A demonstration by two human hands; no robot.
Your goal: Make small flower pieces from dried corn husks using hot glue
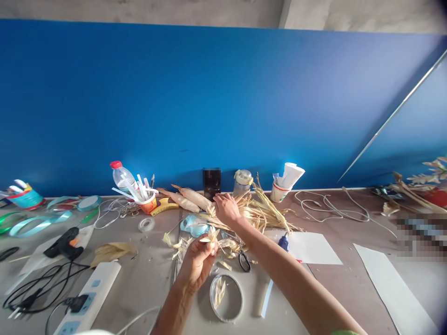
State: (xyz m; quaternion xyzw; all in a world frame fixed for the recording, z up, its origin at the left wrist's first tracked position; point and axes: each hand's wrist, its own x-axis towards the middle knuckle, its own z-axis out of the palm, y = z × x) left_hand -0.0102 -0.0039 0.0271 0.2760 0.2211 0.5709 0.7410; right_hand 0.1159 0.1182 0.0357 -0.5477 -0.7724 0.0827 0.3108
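Note:
Pinched in the fingers of my left hand (199, 258) is a small pale corn husk flower (210, 236). My right hand (226, 210) reaches past it toward the back of the table, palm down with its fingers stretched out. Its fingertips are at the lower edge of an upright black phone (212, 185); whether they touch it I cannot tell. Beside and under that hand spreads a pile of dried corn husks (258, 216). Scissors (245, 261) with dark handles lie among husk scraps. Nearer me, a round ring (226, 321) surrounds a loose husk piece (220, 292).
At left are a glue gun (64, 244), a power strip (91, 298) and black cables. A cup of white sticks (148, 204), a plastic bottle (123, 177), a glass jar (242, 184) and a paper cup (279, 191) line the blue partition (209, 102). White paper (314, 248) lies right.

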